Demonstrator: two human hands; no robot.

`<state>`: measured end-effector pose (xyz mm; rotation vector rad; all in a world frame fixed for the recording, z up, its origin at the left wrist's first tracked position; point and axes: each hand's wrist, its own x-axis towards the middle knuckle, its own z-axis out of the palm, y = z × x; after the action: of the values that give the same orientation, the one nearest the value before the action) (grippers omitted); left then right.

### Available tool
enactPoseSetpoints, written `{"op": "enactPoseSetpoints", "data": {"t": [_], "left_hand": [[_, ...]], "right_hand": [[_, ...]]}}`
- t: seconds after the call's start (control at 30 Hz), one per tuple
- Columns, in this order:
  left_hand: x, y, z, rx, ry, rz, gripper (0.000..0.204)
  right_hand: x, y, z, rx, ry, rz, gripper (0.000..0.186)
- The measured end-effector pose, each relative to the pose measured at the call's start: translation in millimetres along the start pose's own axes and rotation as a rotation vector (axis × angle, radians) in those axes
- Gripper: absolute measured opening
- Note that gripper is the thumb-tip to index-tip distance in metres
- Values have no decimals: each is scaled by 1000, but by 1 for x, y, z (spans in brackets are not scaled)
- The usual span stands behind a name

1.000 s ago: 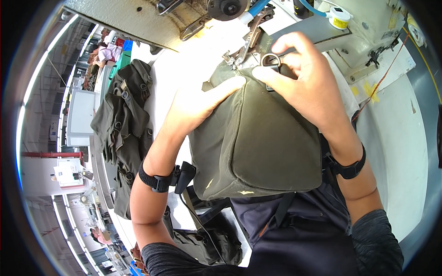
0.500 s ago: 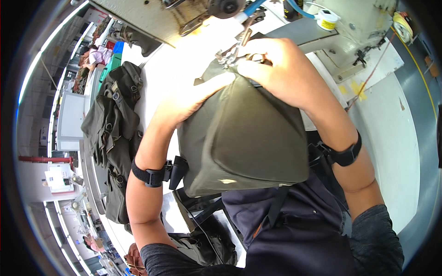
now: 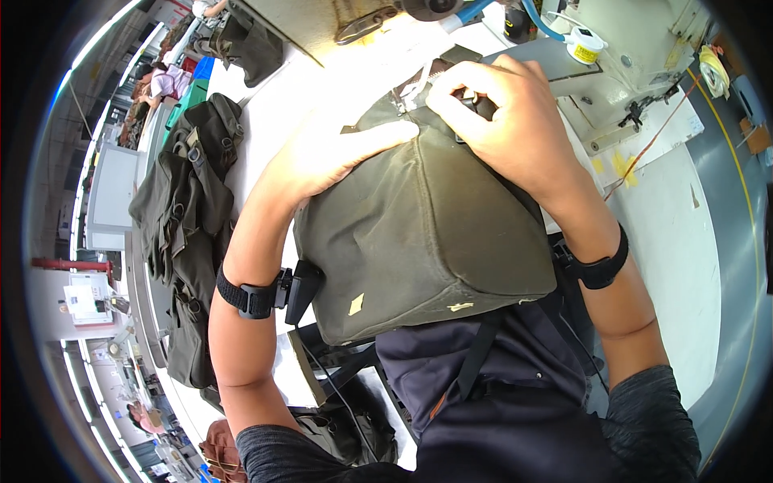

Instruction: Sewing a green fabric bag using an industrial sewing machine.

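Note:
A bulky olive-green fabric bag (image 3: 378, 233) lies before me, its upper end beside the presser foot (image 3: 399, 100) of a sewing machine. A raised seam runs down its face, and pale patches show near its lower edge. My left hand (image 3: 334, 157) holds the bag's upper left side, thumb stretched over the cloth; glare washes out its other fingers. At the upper right of the bag, my right hand (image 3: 503, 113) is closed in a pinch around a small black thing (image 3: 479, 105), partly hidden, its kind unclear.
The machine's head (image 3: 338, 28) overhangs the work. Several olive bags (image 3: 189, 201) are heaped left of my left arm, and another dark bag (image 3: 250, 48) sits beyond. A white spool-shaped container (image 3: 585, 44) stands at the back right. Other people (image 3: 169, 84) sit far left.
The bag has turned and spread, its seam now further right and its lower face more exposed. My right hand has drawn slightly right, away from the presser foot; my left thumb stays on the cloth.

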<state>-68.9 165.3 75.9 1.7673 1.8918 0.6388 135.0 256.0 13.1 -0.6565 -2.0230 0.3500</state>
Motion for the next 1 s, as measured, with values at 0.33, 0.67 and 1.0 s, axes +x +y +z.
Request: {"op": "enactPoseSetpoints", "data": {"t": [0.33, 0.67, 1.0], "left_hand": [[10, -16, 0, 268, 94, 436, 62], [9, -14, 6, 146, 160, 507, 56], [8, -38, -25, 489, 88, 594, 57]], "right_hand": [[0, 7, 1, 87, -33, 6, 9], [1, 9, 0, 133, -41, 37, 7], [-34, -26, 6, 342, 139, 228, 28]]}}
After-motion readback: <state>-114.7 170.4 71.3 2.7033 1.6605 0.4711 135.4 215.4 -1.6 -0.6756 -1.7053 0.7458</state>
